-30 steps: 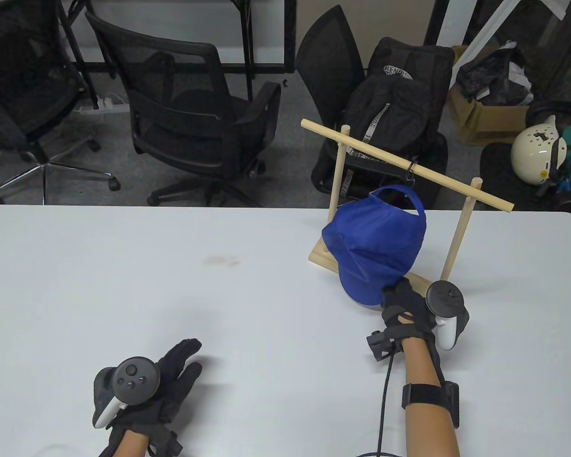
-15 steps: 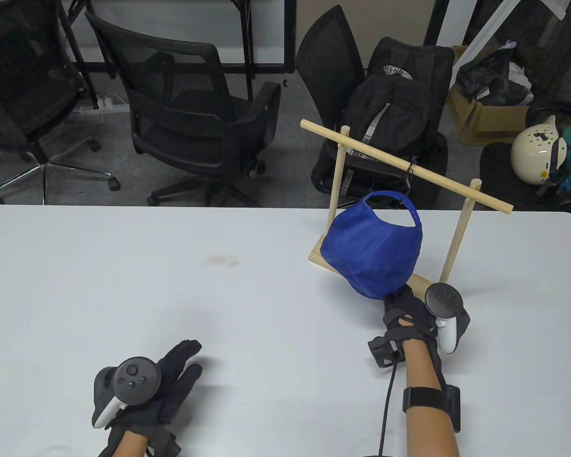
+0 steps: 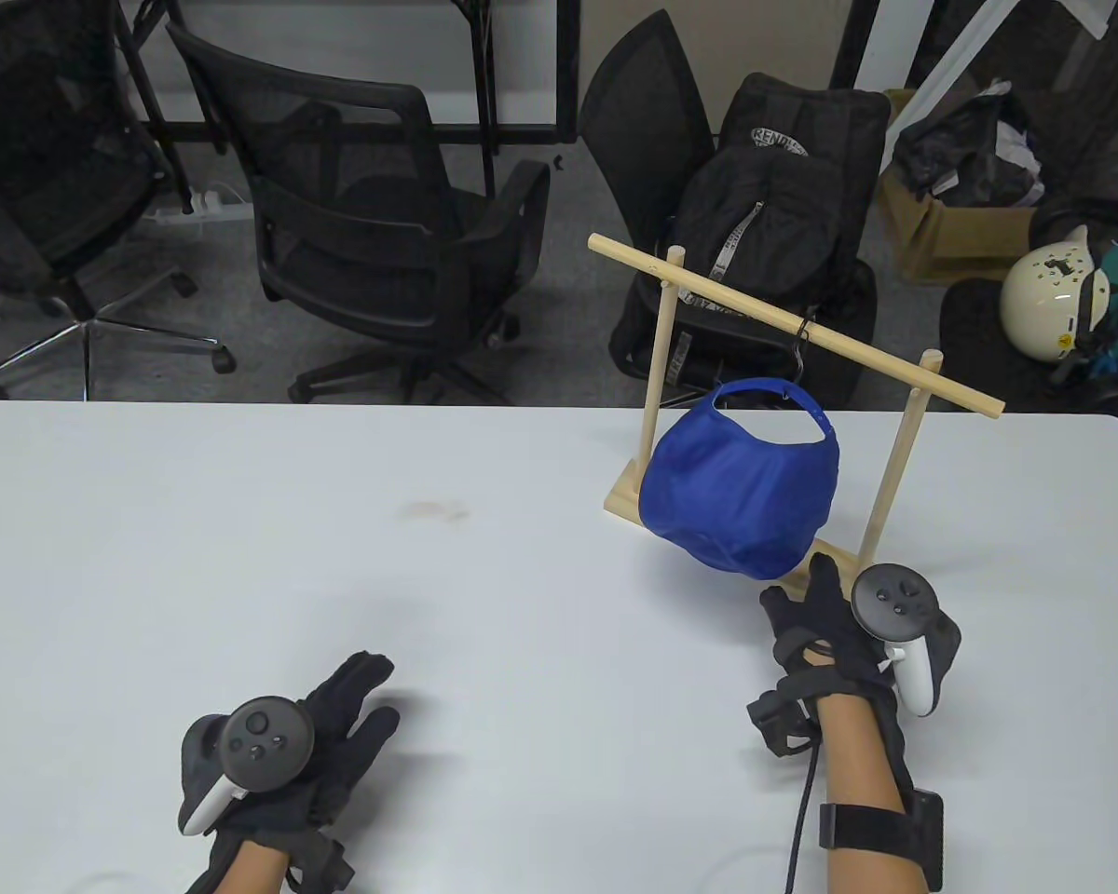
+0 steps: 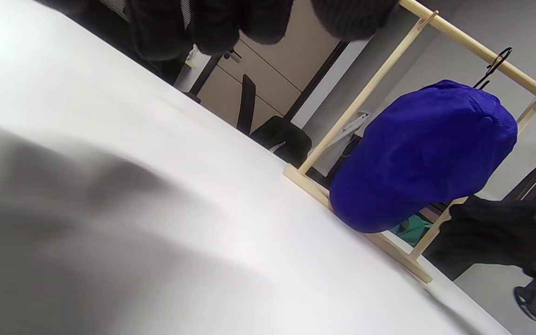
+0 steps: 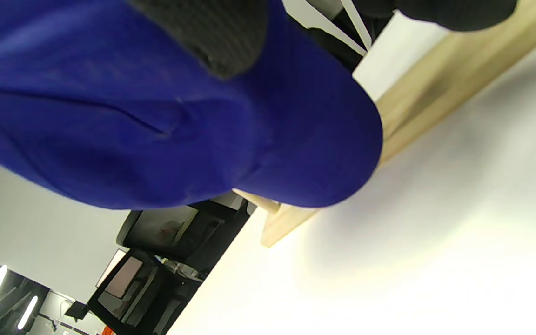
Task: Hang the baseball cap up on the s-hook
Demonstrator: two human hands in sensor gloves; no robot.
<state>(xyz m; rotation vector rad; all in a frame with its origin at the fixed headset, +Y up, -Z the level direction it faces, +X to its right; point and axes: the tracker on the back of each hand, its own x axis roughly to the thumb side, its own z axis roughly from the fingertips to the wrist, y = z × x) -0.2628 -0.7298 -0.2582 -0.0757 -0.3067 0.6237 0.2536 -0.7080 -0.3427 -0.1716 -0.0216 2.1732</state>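
The blue baseball cap (image 3: 741, 489) hangs by its back strap from the black s-hook (image 3: 803, 340) on the wooden rack's top rail (image 3: 708, 289). Its crown faces me and sits just above the rack's base. My right hand (image 3: 801, 596) is just below the cap with its fingers spread and holds nothing. My left hand (image 3: 345, 708) rests flat on the table at the front left, open and empty. The left wrist view shows the cap (image 4: 421, 153) hanging under the hook (image 4: 493, 67). In the right wrist view the cap (image 5: 110, 130) fills the upper left, with a fingertip (image 5: 212, 32) in front of it.
The rack's wooden base (image 3: 626, 498) stands on the white table (image 3: 335, 521) near the far edge. Office chairs (image 3: 363, 214), a black backpack (image 3: 773, 214) and a white helmet (image 3: 1048, 293) are behind the table.
My right hand raised the cap so that its strap caught on the s-hook, then let go and drew back toward me. The cap now hangs free. My left hand has not moved.
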